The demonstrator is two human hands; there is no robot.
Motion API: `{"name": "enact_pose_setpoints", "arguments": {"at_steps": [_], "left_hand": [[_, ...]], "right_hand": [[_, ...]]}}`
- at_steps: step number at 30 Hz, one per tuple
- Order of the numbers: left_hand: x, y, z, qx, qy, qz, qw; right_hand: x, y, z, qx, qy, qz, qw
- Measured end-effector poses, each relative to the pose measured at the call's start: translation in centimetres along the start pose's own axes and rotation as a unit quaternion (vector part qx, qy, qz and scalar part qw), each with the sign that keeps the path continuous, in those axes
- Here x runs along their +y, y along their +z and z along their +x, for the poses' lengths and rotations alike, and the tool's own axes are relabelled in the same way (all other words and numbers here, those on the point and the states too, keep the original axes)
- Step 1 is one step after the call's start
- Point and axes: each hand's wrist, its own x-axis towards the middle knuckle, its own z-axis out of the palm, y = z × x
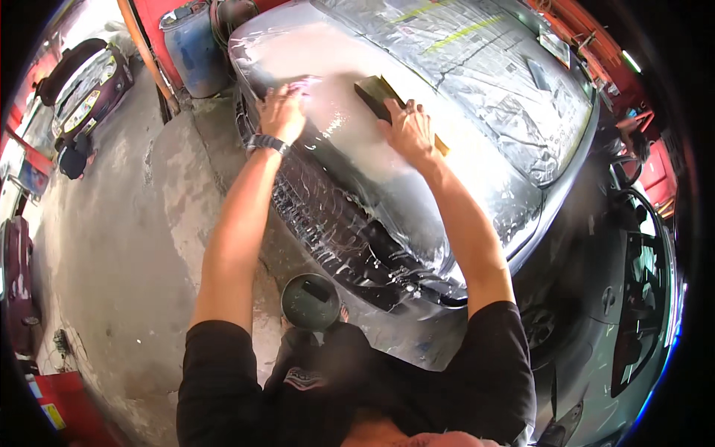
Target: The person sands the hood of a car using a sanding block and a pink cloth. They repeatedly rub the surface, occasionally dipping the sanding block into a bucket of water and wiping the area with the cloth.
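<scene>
A wet, soapy car hood [357,141] with white, pinkish and grey patches lies in front of me. My right hand [410,132] is closed over a long sanding block [375,95], dark at one end and yellowish at the other, pressed against the hood. My left hand [281,115], with a dark watch on the wrist, rests on the hood's left front part, fingers stretched out. A pinkish smear of light or water shows by its fingertips. Below the bumper [328,216], a round bucket [311,319] stands near my feet with a dark rectangular piece in it.
Crumpled masking sheet [514,97] covers the windshield area. A blue drum [195,52] stands beyond the car's left front. Close on the right is a dark green car [596,298]. Concrete floor [134,246] stretches left toward a maroon car [93,89] and a crouching person [73,160].
</scene>
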Motion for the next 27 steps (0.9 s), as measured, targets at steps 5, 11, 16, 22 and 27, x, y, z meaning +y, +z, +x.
{"name": "enact_pose_setpoints", "arguments": {"at_steps": [5, 11, 16, 22, 27], "left_hand": [[-3.1, 3.5, 1.6, -0.095, -0.209, -0.034, 0.973], [-2.7, 5.4, 3.8, -0.064, -0.247, -0.029, 0.966], [-3.0, 4.4, 3.5, -0.089, -0.258, -0.021, 0.962], [-3.9, 3.4, 3.3, -0.074, -0.247, 0.023, 0.966], [-2.0, 4.3, 3.9, -0.107, -0.171, 0.022, 0.979]], "right_hand": [[-1.9, 1.0, -4.7, 0.017, -0.126, 0.003, 0.992], [-0.3, 3.2, 5.8, 0.052, -0.11, -0.016, 0.992], [-2.2, 6.2, 12.1, 0.058, -0.061, -0.055, 0.995], [-5.3, 2.7, -1.8, 0.064, -0.177, 0.008, 0.982], [-1.3, 4.9, 10.2, 0.072, -0.056, -0.062, 0.994]]}}
